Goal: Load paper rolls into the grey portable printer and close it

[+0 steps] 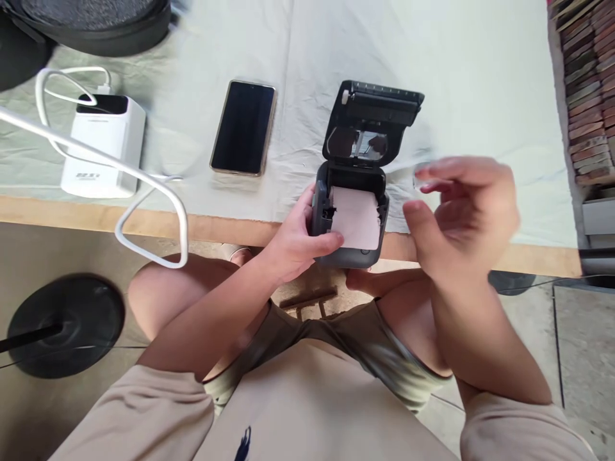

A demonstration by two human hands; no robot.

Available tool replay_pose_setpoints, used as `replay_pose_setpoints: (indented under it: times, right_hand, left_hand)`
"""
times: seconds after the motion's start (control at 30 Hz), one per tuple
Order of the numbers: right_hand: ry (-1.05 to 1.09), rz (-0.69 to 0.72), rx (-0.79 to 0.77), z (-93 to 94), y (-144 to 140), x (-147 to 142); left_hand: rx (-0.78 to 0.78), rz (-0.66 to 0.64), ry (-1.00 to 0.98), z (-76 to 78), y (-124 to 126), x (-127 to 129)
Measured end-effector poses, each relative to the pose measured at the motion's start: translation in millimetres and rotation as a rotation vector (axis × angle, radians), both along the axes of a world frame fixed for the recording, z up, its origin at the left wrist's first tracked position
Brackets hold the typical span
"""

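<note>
A small dark label printer (353, 257) is at the table's front edge, its hinged lid (369, 105) raised. Inside sits a roll of white paper (358, 218), its end lying over the front of the opening. My left hand (307, 237) grips the printer's left side, the thumb across the front near the paper. To the right of the printer, my right hand (456, 211) is raised and apart from it, slightly blurred. Its thumb and fingers are spread with a gap, and I see nothing between them.
A smartphone (244, 128) lies on the cloth-covered table (461, 77), left of the printer. Farther left stands a white power bank (103, 153) with a looped white cable (144, 173). A black round object (106, 25) occupies the far left corner. Stacked bricks (589, 96) border the right.
</note>
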State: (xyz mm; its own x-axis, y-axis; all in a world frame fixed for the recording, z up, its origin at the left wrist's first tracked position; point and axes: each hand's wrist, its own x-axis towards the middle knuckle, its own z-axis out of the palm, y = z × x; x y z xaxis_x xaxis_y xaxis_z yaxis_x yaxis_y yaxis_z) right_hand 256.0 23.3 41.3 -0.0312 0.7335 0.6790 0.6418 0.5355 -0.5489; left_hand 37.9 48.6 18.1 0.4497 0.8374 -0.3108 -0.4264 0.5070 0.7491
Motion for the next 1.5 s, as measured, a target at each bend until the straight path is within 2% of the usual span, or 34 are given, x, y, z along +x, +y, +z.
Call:
replay_pose_setpoints:
  times: [0.07,0.13,0.23,0.33,0.5,0.6,0.73,0.9,1.0,1.1,1.2,1.27,1.4,1.5]
  right_hand:
    - [0.05,0.025,-0.174,-15.7,2.2,1.7]
    - [0.093,0.138,-0.347,-27.1,0.6,-1.1]
    - [0.203,0.254,-0.475,-32.4,-5.1,-7.5]
    - [0.352,0.298,-0.551,-26.9,-3.2,-8.1]
    - [0.742,0.265,-0.556,-5.6,21.8,-5.2]
    - [0.826,0.302,-0.643,8.3,28.5,-6.1]
    - [0.761,0.223,-0.662,12.2,20.1,-7.8]
    - [0.583,0.294,-0.7,-4.3,9.5,-17.3]
    - [0.499,0.286,-0.677,-12.8,6.5,-23.6]
    - [0.485,0.296,-0.647,-18.5,5.9,-24.0]
    - [0.503,0.292,-0.686,-21.4,7.9,-17.7]
    - [0.48,0.266,-0.666,-21.2,9.6,-10.4]
    - [0.385,0.204,-0.491,-14.6,10.3,4.2]
    - [0.286,0.29,-0.489,-4.9,6.0,7.5]
  left_hand:
    - [0.016,-0.024,-0.018,-3.6,-0.7,-1.8]
    - [0.028,-0.043,-0.046,-6.0,-1.6,-3.3]
    - [0.054,-0.03,-0.063,-7.0,-2.7,-4.3]
    - [0.062,-0.021,-0.044,-6.5,-2.1,-3.6]
    - [0.097,-0.044,0.056,-7.8,0.7,-1.7]
    - [0.118,-0.04,0.086,-9.8,0.8,-1.6]
    - [0.117,0.002,0.058,-10.4,-1.8,-2.1]
    - [0.09,0.024,-0.009,-5.9,-6.6,-0.8]
    - [0.044,0.021,-0.082,-4.5,-6.8,0.7]
    - [0.002,0.019,-0.099,-3.0,-4.6,3.0]
    - [-0.062,0.035,-0.134,-0.3,-1.8,6.7]
    - [-0.097,0.061,-0.151,0.8,-0.7,9.0]
    - [-0.143,0.122,-0.145,1.0,-0.5,10.6]
    - [-0.163,0.14,-0.13,1.9,-1.0,10.5]
